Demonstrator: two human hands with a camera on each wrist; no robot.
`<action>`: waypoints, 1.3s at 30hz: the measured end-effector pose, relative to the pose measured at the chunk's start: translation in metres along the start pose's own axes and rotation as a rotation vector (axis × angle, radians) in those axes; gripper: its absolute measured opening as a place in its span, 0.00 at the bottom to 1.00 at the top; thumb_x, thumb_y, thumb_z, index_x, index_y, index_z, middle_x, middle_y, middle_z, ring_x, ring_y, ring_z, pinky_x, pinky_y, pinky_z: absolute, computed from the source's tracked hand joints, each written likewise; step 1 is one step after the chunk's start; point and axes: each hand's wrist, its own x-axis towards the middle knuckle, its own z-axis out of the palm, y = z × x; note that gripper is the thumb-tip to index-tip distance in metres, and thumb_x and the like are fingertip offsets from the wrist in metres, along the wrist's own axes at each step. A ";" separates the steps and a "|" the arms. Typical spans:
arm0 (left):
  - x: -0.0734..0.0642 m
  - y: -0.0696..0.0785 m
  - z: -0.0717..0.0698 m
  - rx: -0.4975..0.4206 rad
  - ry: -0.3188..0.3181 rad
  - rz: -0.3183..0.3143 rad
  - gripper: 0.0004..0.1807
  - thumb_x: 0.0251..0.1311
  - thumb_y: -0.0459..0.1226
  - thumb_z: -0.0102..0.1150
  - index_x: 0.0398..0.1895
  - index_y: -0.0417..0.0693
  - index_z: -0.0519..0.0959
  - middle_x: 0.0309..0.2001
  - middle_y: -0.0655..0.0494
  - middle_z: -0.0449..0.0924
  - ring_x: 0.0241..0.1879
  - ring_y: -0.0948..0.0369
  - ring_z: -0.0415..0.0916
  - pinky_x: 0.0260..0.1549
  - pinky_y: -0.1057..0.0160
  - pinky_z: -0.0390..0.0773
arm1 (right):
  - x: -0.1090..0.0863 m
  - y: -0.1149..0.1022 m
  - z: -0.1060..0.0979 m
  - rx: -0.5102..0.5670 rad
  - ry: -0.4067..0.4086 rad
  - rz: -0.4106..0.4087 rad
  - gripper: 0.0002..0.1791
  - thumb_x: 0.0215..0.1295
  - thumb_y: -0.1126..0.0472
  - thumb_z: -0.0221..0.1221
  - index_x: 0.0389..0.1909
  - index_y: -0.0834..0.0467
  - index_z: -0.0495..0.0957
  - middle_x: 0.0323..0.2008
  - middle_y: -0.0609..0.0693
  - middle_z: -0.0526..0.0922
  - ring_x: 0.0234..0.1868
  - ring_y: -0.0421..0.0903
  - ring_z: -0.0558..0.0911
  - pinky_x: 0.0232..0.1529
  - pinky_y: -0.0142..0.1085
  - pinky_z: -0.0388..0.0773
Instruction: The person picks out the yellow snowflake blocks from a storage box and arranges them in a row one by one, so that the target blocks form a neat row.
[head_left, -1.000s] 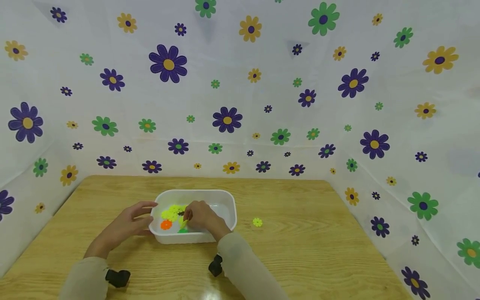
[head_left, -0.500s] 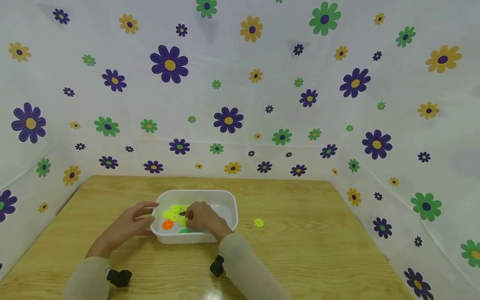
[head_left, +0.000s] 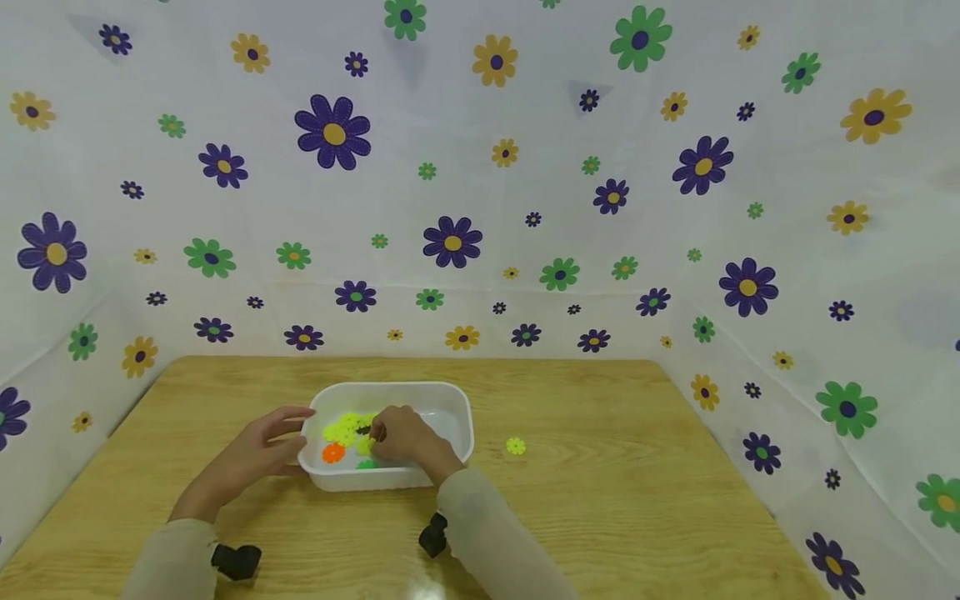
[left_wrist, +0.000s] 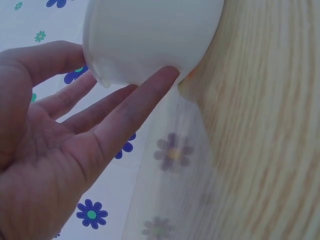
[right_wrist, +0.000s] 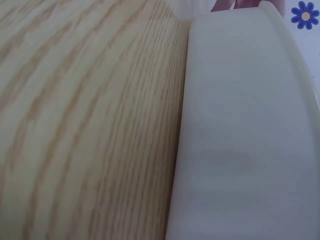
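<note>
Apparently I'm picking flower discs (head_left: 342,432), left hand (head_left: 261,444) spread against the white tray (head_left: 360,481), unsure whether the right hand (head_left: 406,435) pinches any; lifting needs firm hold.

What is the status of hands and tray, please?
Left hand touching tray, left end. Right hand inside, grip unclear. Flower pieces in tray; one yellow piece outside. No obstruction seen.

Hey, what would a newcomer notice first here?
The flower-print sheet behind the wooden table would probably win. Inside the white tub, the bright orange flower piece stands out at the left. A lone yellow flower piece lies on the table, right of the tub.
</note>
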 end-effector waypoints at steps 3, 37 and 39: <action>-0.001 0.000 0.000 0.002 -0.001 -0.002 0.34 0.76 0.43 0.55 0.78 0.40 0.57 0.77 0.23 0.54 0.66 0.32 0.73 0.50 0.50 0.89 | -0.001 0.000 0.001 -0.001 0.000 0.001 0.03 0.65 0.64 0.66 0.38 0.56 0.87 0.36 0.47 0.88 0.32 0.37 0.79 0.36 0.26 0.78; -0.002 -0.001 0.000 0.004 0.006 -0.021 0.35 0.77 0.43 0.54 0.79 0.40 0.56 0.77 0.24 0.52 0.67 0.31 0.71 0.50 0.49 0.89 | 0.002 0.001 0.002 0.027 -0.007 0.033 0.04 0.65 0.63 0.67 0.39 0.56 0.86 0.35 0.46 0.86 0.32 0.37 0.76 0.37 0.27 0.78; -0.002 -0.001 0.001 0.007 0.007 -0.022 0.34 0.77 0.43 0.54 0.79 0.40 0.57 0.77 0.24 0.52 0.67 0.30 0.71 0.50 0.49 0.89 | 0.001 0.000 0.002 0.033 -0.003 0.031 0.04 0.65 0.64 0.67 0.39 0.56 0.86 0.34 0.46 0.86 0.32 0.38 0.76 0.37 0.28 0.77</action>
